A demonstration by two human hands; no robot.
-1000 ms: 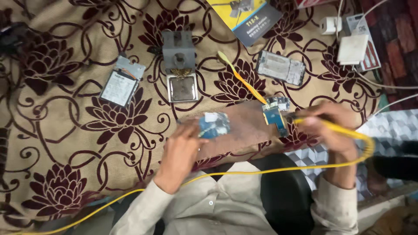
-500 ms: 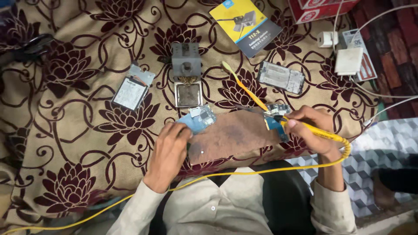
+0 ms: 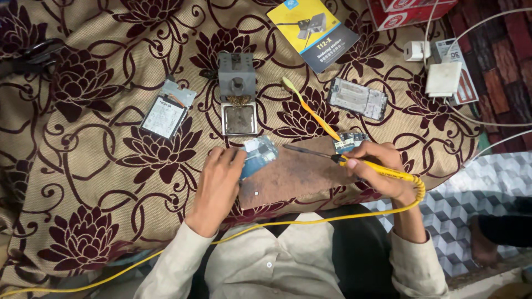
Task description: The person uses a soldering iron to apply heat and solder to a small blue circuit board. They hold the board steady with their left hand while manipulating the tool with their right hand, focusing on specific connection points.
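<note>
Left hand (image 3: pixel 220 182) is pinching the small blue circuit board (image 3: pixel 258 156) by its near edge, fingers clamped, pressing it onto the brown work mat (image 3: pixel 293 177). Right hand (image 3: pixel 378 169) is closed pen-style around the yellow soldering iron (image 3: pixel 354 161), tip pointing toward the board but apart from it. Judgement: bracing the right wrist on the mat and keeping the board flat should steady the tip. Both forearms are reaching forward, elbows tucked. Grey iron stand (image 3: pixel 237 91) is sitting beyond; yellow cable (image 3: pixel 310 221) is trailing across the lap.
</note>
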